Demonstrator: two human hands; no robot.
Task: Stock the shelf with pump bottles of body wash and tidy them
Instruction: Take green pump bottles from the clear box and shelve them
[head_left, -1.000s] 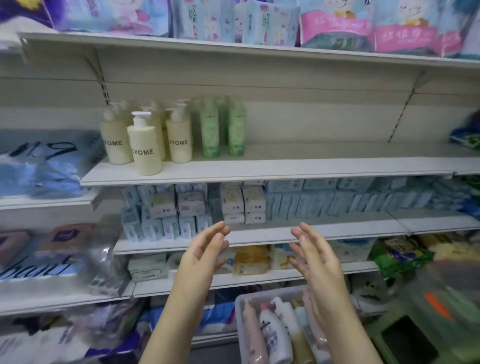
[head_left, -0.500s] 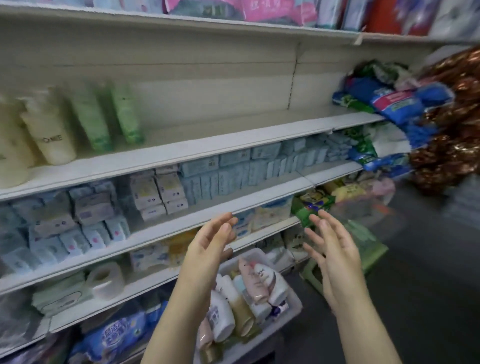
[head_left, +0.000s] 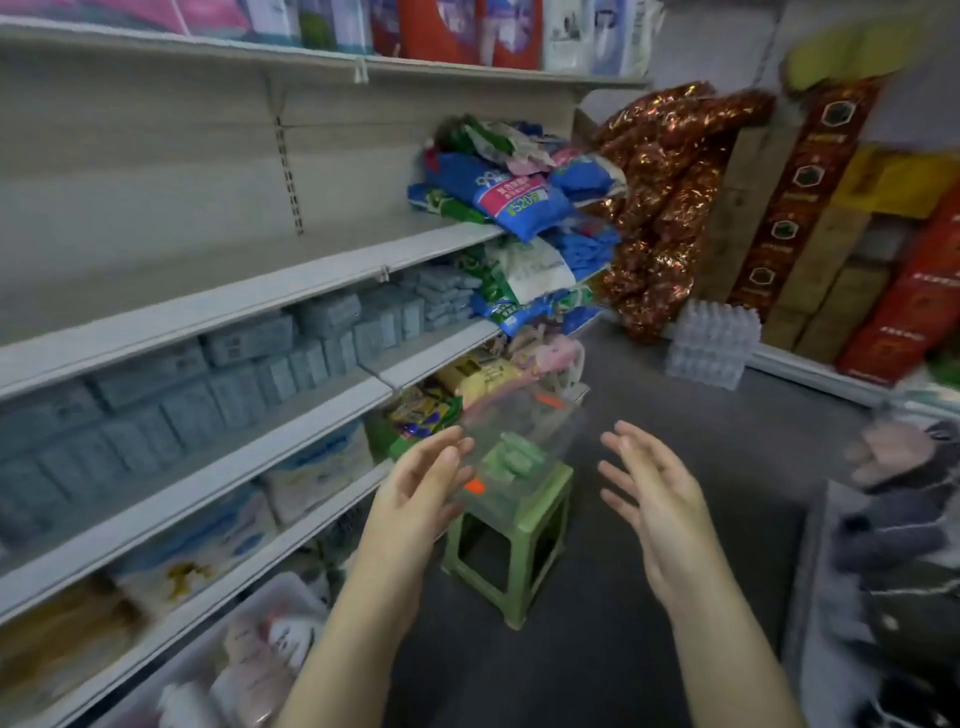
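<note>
A clear plastic bin (head_left: 524, 441) holding green bottles (head_left: 514, 460) stands on a green plastic stool (head_left: 519, 540) on the floor by the shelving. My left hand (head_left: 421, 493) and my right hand (head_left: 654, 499) are raised in front of me with fingers straight, one on each side of the bin and short of it, holding nothing. A white bin (head_left: 208, 649) with pink and white pump bottles (head_left: 265, 660) sits at the lower left. The bare cream shelf (head_left: 208, 306) runs along the left.
Lower shelves carry grey-blue boxes (head_left: 249, 374) and packets. Blue and green bags (head_left: 509, 202) pile up at the shelf's right end. Red glittery bags (head_left: 670, 197), tall boxes (head_left: 810, 208) and clear egg trays (head_left: 711, 348) stand at the back. Grey floor lies around the stool.
My view has swung right, away from the yellow and green bottles on the shelf. The stool with its clear bin now sits between my open hands; the white bin has slid to the lower left.
</note>
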